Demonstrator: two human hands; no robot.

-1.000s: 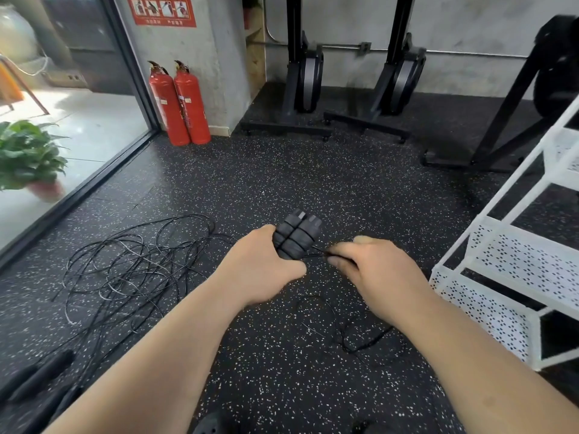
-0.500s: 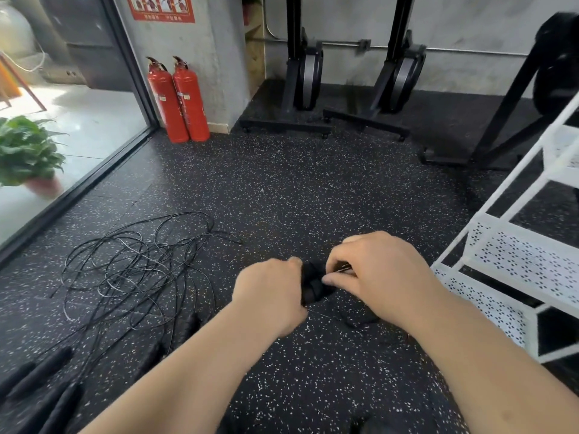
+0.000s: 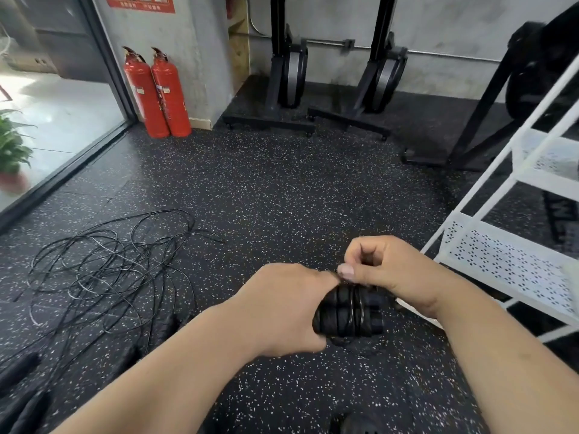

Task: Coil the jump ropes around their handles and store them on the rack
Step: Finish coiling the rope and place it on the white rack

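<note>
My left hand (image 3: 282, 308) grips a pair of black ribbed jump rope handles (image 3: 347, 314) held side by side, with a few turns of thin black cord wound across them. My right hand (image 3: 385, 270) is just above the handles, thumb and fingers pinching the cord at the top of the wraps. A tangle of loose black ropes (image 3: 106, 264) lies on the speckled floor to the left, with more black handles (image 3: 22, 389) at the lower left. The white perforated rack (image 3: 507, 261) stands at the right, close to my right hand.
Two red fire extinguishers (image 3: 156, 92) stand by the grey pillar at the back left. Black machine stands (image 3: 294, 89) line the back wall. A glass wall runs along the left, with a potted plant (image 3: 9, 151) behind it. Dark shoes show at the bottom edge.
The handles have turned from upright to lying sideways and sit lower and nearer me. My right hand has carried the cord over them, adding wraps. The view has shifted slightly left.
</note>
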